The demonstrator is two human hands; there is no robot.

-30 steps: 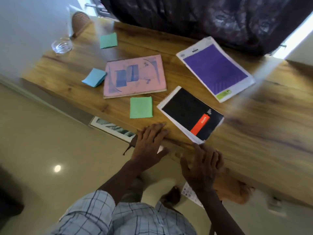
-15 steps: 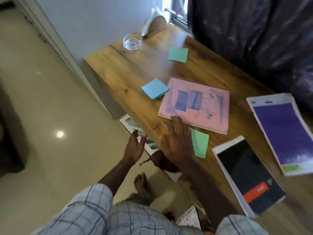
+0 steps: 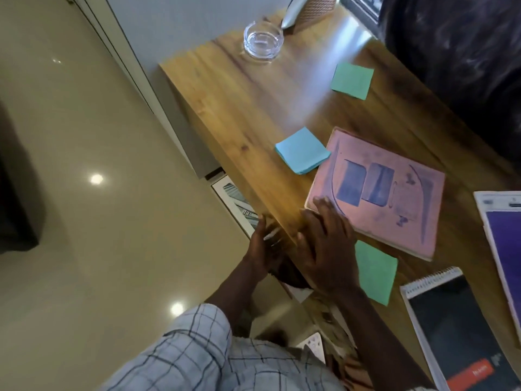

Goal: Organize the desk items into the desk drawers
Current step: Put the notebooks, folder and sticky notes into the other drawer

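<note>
A pink notebook point(image 3: 386, 193) lies on the wooden desk point(image 3: 253, 103). My right hand point(image 3: 324, 244) rests flat with fingers spread on the desk edge, fingertips touching the notebook's near corner. It partly covers a green sticky pad point(image 3: 376, 270). My left hand point(image 3: 263, 244) is just below the desk's front edge, fingers apart, blurred, beside a drawer holding a striped item point(image 3: 235, 203). A blue sticky pad point(image 3: 301, 150) and another green pad point(image 3: 352, 80) lie farther back. A black spiral notepad point(image 3: 456, 331) and a purple-covered pad point(image 3: 504, 241) sit at the right.
A glass ashtray point(image 3: 263, 40) stands near the desk's far left corner, with a woven holder point(image 3: 313, 7) behind it. A dark curtain point(image 3: 465, 52) hangs behind the desk. Glossy floor point(image 3: 98, 193) spreads to the left. My checked shirt fills the bottom.
The view has swung left along the desk. My right hand has slid up onto the desk toward the pink notebook's corner; my left hand stays under the front edge.
</note>
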